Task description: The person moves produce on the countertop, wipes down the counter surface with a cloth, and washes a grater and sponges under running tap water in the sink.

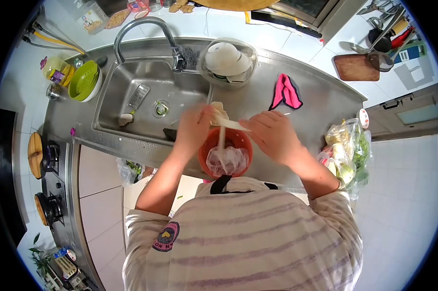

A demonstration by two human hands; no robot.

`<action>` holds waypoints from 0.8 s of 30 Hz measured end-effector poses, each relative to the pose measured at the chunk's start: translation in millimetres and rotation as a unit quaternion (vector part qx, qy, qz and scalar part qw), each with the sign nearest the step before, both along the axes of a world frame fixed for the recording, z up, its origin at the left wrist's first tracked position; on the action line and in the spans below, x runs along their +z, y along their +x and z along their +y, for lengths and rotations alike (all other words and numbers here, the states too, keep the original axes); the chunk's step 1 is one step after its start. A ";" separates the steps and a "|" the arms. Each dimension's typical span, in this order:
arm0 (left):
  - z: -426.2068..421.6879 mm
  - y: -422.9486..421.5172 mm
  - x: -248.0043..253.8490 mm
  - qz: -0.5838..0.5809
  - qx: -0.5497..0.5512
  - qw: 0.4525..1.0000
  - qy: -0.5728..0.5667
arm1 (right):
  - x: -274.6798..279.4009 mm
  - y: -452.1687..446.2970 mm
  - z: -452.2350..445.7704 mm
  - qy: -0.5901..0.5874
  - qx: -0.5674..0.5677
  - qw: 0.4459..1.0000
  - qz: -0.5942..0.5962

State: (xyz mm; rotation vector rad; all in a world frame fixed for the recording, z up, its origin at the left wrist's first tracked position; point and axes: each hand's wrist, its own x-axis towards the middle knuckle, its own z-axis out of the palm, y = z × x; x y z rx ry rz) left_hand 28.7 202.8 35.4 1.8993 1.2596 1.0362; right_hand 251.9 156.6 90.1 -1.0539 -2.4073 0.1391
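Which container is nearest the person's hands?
The red bucket, just below them; the green strainer and clear dish basin stand farther off, by the sink.

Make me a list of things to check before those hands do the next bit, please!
1. Red bucket below the pale piece: ok.
2. Right hand on the pale piece: ok, at one end of it.
3. Left hand gripping well: cannot tell, it is blurred.
4. What is inside the red bucket: cannot tell for sure; looks like clear plastic.
5. Sink drain free of scraps: not ok, a green scrap lies there.
6. Pink cloth away from both hands: ok.
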 end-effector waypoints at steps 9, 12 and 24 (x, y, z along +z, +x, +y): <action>6.4 -38.2 23.0 0.195 0.193 0.930 0.244 | -10.1 4.3 -1.8 -0.130 -0.083 0.971 0.184; -8.5 -27.7 36.5 0.149 -0.082 0.976 0.133 | -6.2 -1.6 -1.0 -0.158 -0.082 0.967 0.180; -35.0 -14.7 12.6 0.124 -0.179 0.976 0.010 | -29.6 0.9 -2.0 -0.149 0.010 0.973 0.173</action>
